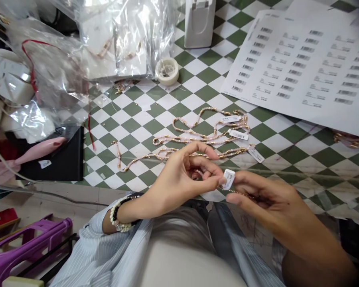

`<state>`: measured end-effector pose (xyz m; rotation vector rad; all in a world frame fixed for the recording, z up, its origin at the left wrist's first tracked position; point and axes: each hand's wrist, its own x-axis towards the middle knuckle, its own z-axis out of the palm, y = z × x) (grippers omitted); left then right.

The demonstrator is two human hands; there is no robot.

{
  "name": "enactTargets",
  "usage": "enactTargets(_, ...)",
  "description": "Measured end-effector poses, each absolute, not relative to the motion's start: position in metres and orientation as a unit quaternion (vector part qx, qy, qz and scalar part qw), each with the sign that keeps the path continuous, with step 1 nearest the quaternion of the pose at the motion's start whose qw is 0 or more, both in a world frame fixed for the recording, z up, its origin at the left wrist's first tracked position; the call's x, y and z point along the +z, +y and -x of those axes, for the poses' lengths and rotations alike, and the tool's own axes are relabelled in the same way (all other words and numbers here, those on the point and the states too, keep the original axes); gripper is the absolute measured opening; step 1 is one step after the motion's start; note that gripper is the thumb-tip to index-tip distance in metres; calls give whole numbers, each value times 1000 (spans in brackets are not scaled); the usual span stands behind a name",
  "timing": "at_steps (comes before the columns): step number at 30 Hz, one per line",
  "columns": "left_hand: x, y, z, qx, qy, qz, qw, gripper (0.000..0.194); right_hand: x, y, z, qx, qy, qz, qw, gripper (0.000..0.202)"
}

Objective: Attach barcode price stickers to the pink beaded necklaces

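Note:
My left hand [175, 175], wearing bead bracelets [115, 215] at the wrist, pinches the edge of a small white price tag [228, 179] between thumb and finger. Just right of it, my right hand [272, 199] is closed around a thin gold chain [241, 193], part of which disappears inside the fingers. Beyond both hands, several pink and gold beaded necklaces [182, 139] lie in loose loops on the checkered tabletop [131, 115]. White barcode tags [238, 134] hang from their right ends. One strand trails left to a short beaded end [119, 155].
Printed barcode label sheets [302, 71] cover the back right. Clear plastic bags [128, 36] with jewellery cards fill the back left, beside a tape roll [167, 71]. A grey plastic device [200, 24] stands at the back. A purple stool [24, 247] is below left.

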<state>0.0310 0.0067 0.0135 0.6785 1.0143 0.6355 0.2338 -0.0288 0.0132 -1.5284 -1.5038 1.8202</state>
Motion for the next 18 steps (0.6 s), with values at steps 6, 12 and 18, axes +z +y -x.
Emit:
enactTargets(6,6,3,-33,329,447,-327,765,50,14,-31,-220,607,-508,567,227,37)
enactTargets(12,7,-3,-40,377,460,-309,742,53,14,-32,-219,605,-515,566,220,33)
enactTargets(18,8,1,-44,377,452,-309,747,49,10,-36,-219,603,-507,577,216,34)
